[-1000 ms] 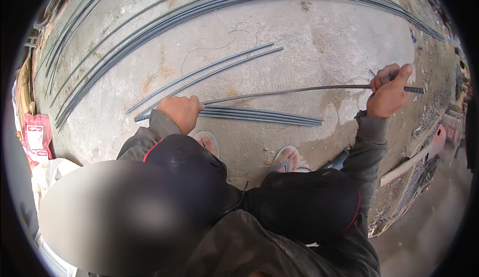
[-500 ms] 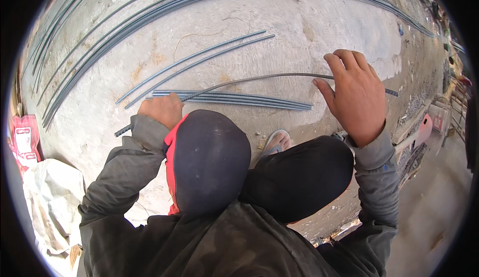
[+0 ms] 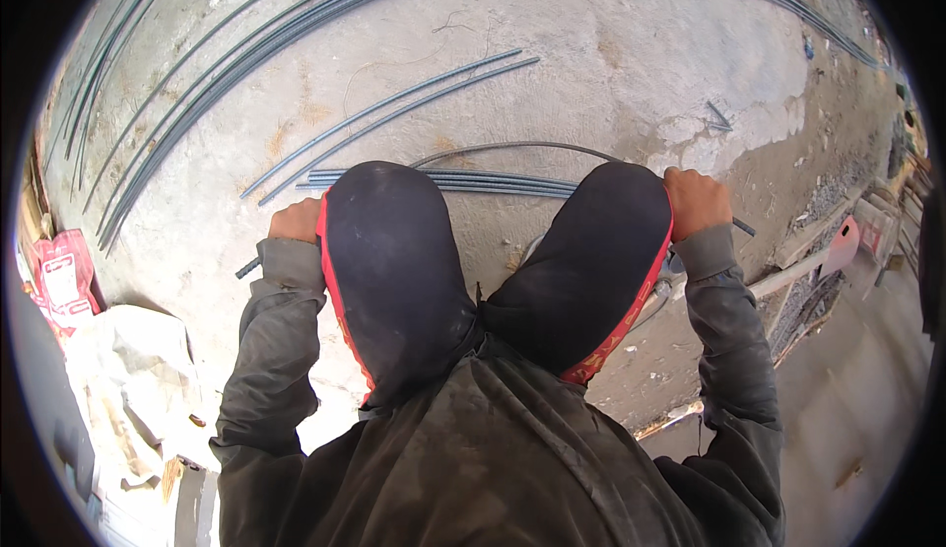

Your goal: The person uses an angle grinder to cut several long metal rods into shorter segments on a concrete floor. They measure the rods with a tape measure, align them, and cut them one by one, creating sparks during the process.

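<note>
A dark ribbed steel bar (image 3: 512,145) runs across in front of my bent knees, bowed in the middle. Near its left end my left hand (image 3: 298,222) is closed around it, beside my left knee. On the other side my right hand (image 3: 698,202) grips the bar next to my right knee, and a short end sticks out beyond the fist. My knees hide stretches of the bar. Just behind it a bundle of short blue-grey bars (image 3: 493,182) lies on the concrete, partly covered by my knees. Two more short bars (image 3: 394,118) rest farther off.
Long steel bars (image 3: 296,23) stretch across the far side of the concrete floor (image 3: 631,74). A red and white bag (image 3: 67,281) and a white sack (image 3: 128,370) sit at left. At right is a long-handled tool with a pinkish blade (image 3: 840,247), near gravel and boards.
My right hand has gone from open above the bar to closed around it, lower and beside my right knee. My knees have spread and both point forward.
</note>
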Demonstrator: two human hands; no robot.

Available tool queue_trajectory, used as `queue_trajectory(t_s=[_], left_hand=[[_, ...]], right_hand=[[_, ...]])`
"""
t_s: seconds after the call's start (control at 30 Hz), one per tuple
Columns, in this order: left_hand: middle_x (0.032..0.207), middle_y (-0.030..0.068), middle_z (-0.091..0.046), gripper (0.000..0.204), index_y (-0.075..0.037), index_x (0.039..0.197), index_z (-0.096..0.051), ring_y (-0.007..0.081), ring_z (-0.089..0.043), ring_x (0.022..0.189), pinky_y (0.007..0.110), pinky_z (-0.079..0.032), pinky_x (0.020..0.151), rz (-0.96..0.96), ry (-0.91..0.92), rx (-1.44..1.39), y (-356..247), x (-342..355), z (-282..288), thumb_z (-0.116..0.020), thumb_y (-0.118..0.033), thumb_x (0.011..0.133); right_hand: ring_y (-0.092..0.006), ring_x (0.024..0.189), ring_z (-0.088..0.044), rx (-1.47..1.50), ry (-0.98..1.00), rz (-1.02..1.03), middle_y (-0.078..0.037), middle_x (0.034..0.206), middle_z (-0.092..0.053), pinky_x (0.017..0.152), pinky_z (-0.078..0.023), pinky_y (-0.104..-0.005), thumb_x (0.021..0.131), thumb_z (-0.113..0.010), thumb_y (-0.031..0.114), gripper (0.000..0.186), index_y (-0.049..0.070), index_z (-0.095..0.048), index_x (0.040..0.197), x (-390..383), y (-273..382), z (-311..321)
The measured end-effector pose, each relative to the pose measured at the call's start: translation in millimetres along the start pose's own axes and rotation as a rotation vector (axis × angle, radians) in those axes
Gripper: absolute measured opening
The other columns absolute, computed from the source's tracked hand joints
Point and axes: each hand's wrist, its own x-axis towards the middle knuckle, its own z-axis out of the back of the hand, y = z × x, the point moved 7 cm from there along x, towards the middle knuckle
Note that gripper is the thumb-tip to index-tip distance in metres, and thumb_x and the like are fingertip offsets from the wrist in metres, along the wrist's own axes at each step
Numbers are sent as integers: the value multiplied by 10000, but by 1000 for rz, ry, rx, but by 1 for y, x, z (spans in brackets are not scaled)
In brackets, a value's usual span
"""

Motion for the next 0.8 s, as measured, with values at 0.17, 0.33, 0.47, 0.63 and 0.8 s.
queue_trajectory(t_s=[0.17, 0.33, 0.47, 0.63, 0.8], left_hand=[[777, 183, -718, 323, -57, 825, -669, 360, -737, 756, 460, -556, 620, -23, -66, -103, 21, 17, -1, -605, -337, 974], [786, 191, -720, 362, -47, 856, -684, 373, -728, 750, 476, -550, 628, -57, -103, -145, 29, 37, 25, -617, -383, 971], [794, 198, -721, 398, -39, 880, -695, 383, -721, 745, 488, -544, 635, -77, -97, -163, 30, 46, 30, -627, -421, 969], [695, 200, -677, 572, 1, 897, -687, 362, -687, 651, 491, -496, 605, 2, -75, -171, 20, 35, 9, -657, -567, 954], [663, 180, -648, 572, 5, 894, -682, 329, -654, 619, 472, -475, 588, 29, -81, -229, 1, 17, -41, -650, -562, 965]], right_hand=[[-389, 815, -733, 14, 62, 25, -184, 849, -731, 647, -567, -489, 926, -602, 401, 315, 108, -715, 903, 17, -25, -24], [-391, 831, -736, 14, 253, -2, -207, 887, -737, 675, -575, -485, 980, -546, 560, 489, 105, -720, 926, 48, -39, -31], [-391, 849, -736, 65, 350, -79, -214, 878, -734, 705, -561, -503, 1008, -492, 633, 590, 93, -713, 922, 35, -50, -66], [-421, 829, -710, 121, 217, -83, -220, 805, -705, 705, -529, -546, 1025, -542, 529, 502, 74, -670, 856, 30, -34, -52], [-441, 884, -707, 314, 187, -412, -216, 864, -716, 722, -527, -549, 1008, -525, 609, 554, 83, -649, 886, -32, -28, -139]])
